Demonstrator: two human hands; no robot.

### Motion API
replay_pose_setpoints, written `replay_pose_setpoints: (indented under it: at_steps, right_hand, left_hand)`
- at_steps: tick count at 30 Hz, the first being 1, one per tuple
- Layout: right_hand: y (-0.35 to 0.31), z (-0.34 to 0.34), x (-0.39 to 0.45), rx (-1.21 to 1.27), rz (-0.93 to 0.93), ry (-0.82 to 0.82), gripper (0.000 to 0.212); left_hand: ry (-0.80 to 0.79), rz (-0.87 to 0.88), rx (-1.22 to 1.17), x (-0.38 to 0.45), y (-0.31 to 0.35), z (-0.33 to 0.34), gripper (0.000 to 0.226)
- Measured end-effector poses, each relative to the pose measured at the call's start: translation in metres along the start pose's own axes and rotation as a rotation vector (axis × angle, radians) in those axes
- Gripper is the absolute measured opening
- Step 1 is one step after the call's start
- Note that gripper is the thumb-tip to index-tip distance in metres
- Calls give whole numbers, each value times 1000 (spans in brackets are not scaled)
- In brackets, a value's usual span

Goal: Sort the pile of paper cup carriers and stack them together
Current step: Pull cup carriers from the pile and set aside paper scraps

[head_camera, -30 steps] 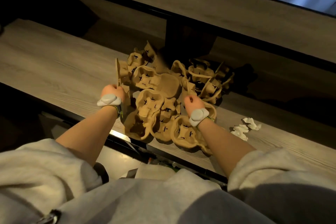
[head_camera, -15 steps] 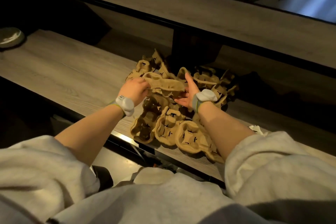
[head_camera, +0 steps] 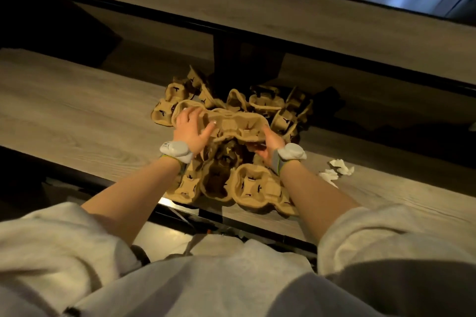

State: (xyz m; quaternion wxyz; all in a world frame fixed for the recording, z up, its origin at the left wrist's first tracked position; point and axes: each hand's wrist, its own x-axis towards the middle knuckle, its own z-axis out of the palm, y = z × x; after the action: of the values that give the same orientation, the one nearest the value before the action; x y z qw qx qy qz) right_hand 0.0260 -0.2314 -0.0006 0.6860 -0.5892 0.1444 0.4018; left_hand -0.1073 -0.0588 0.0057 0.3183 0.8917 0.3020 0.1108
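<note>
Left hand [head_camera: 190, 128] spread palm-down over the left end of a brown pulp cup carrier [head_camera: 231, 125], fingers straight and splayed, thumb stretched along the near rim. Right hand [head_camera: 269, 143] cupped under the right end of the same carrier, palm turned inward, thumb against its edge; fingers tucked beneath and hidden, so the grip only partly visible. Carrier held level between both hands, raised just above the pile of cup carriers [head_camera: 231, 175].

Both forearms bare, reaching forward from pushed-up pale grey sleeves [head_camera: 64, 239], converging toward the middle. White wrist device [head_camera: 176, 151] strapped on the left wrist, a matching one [head_camera: 292, 152] on the right.

Pile heaped loosely on the table [head_camera: 77, 116]: some carriers flat with cup wells up near the front edge, others tilted or on edge further back, overlapping one another. Crumpled white paper scraps [head_camera: 337, 170] lying on the table just right of the right wrist, apart from the pile.

Table of grey wood grain with a dark front edge. Second wooden surface [head_camera: 231, 8] higher and behind, on a dark frame. Dim warm lighting; bluish bright area at the top right, blurred.
</note>
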Motion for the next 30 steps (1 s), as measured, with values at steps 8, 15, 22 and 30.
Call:
replay_pose_setpoints:
  at_steps: [8, 15, 22, 30]
  right_hand:
    - [0, -60, -4, 52, -67, 117, 23]
    - [-5, -120, -16, -342, -31, 187, 43]
    - [18, -164, -28, -777, -13, 240, 39]
    - [32, -171, -43, -868, -165, 286, 25]
  left_hand:
    - [-97, -261, -255, 6, 19, 30, 43]
    - [-254, -192, -206, 1, 36, 54, 47]
    - [-474, -141, -91, -9, 40, 68, 26]
    - [-630, -184, -33, -12, 40, 64, 19]
